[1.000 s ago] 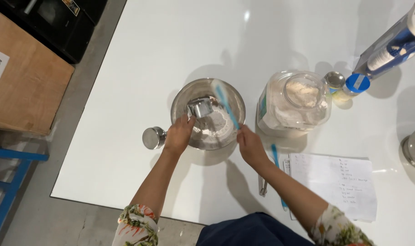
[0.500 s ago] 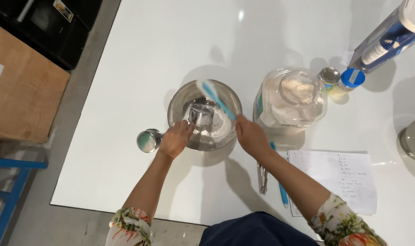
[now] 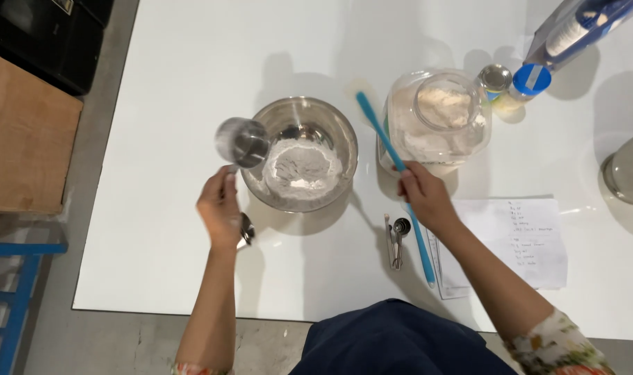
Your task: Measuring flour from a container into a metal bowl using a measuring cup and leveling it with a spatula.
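Seen from the head camera, the left hand (image 3: pixel 220 210) grips a metal measuring cup (image 3: pixel 242 142) held just left of the flour-filled steel bowl (image 3: pixel 337 135), while the right hand (image 3: pixel 425 196) clasps a blue spatula (image 3: pixel 380 130) right of the bowl, near the glass flour jar (image 3: pixel 436 121).

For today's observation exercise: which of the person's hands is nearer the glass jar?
Right. The right hand, gripping a blue spatula, sits just below the jar. The left hand holds a metal cup beyond the bowl.
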